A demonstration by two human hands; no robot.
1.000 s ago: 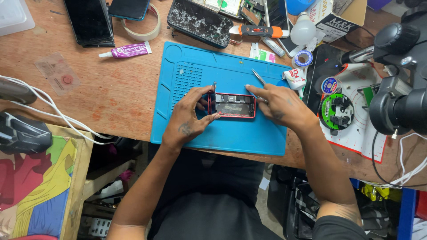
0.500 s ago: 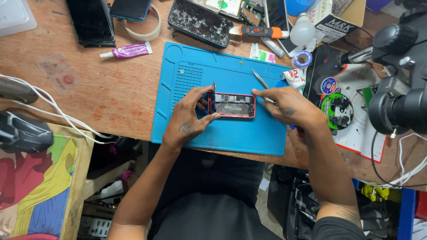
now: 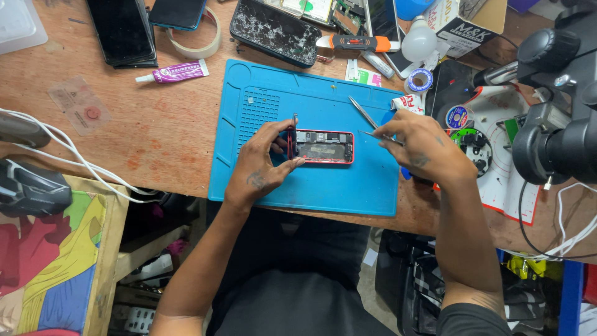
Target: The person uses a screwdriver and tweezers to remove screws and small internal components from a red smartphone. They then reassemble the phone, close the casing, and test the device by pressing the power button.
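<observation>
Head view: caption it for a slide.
Left hand steadies an opened red phone on a blue mat; right hand holds tweezers.

red-framed phone (image 3: 323, 147), blue mat (image 3: 311, 180), purple tube (image 3: 177, 73)

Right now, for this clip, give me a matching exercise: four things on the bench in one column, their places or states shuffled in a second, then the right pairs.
Things
1. opened red phone
2. tweezers
3. purple glue tube
4. cracked black phone

Places or states
A. on bare wood, left of the blue mat
B. held in the right hand
C. beyond the mat's far edge
D. on the mat, steadied by the left hand

Pairs: 1-D, 2-B, 3-A, 4-C
</observation>
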